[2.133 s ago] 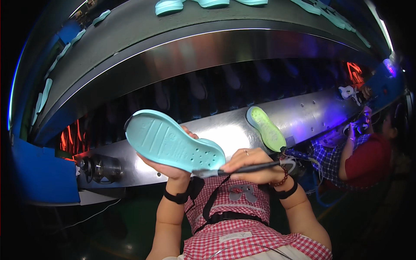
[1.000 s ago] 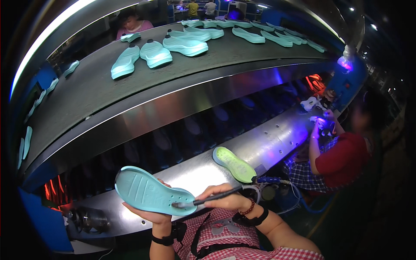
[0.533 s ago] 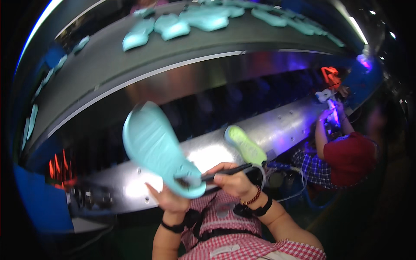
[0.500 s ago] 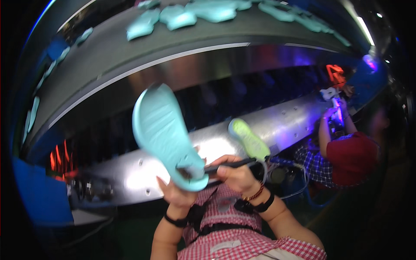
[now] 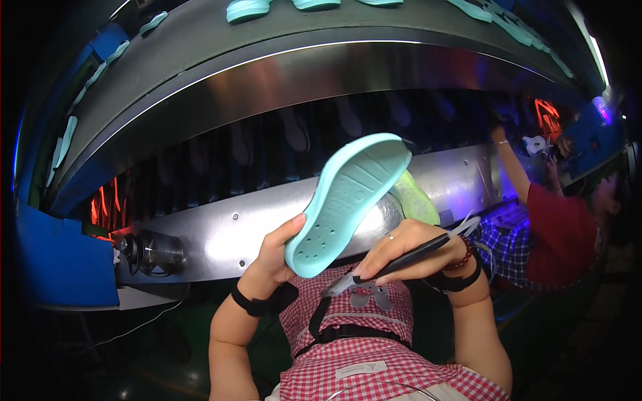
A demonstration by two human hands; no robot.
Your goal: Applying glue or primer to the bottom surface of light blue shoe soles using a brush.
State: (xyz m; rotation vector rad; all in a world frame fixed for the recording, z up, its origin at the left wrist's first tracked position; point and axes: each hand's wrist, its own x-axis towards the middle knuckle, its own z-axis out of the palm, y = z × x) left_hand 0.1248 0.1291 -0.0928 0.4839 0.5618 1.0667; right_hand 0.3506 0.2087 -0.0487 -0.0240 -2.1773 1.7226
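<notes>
A turquoise shoe sole [image 5: 351,204] is tilted up in front of me, its hollow inner side showing grooves and small holes. My left hand [image 5: 274,250] grips its lower left edge, thumb on the rim and the other fingers partly hidden behind. In my right hand [image 5: 404,250] is a brush [image 5: 418,256] with a black handle and pale bristles. The bristles point left, just below the sole's near end, apart from it in the picture. Partly covered by the turquoise sole, a yellow-green sole [image 5: 420,204] lies on the metal ledge behind.
Beyond the metal ledge [image 5: 214,244] runs a dark conveyor belt [image 5: 200,53] carrying several turquoise soles [image 5: 247,9]. More soles hang in the dark slot below it. A clear jar [image 5: 164,254] stands at left, near glowing red heaters [image 5: 103,210]. A co-worker in red [image 5: 562,227] sits at right.
The turquoise sole has swung so its far end leans right. The brush has come off the sole's near end and moved down and right. The co-worker's arm now reaches toward the slot.
</notes>
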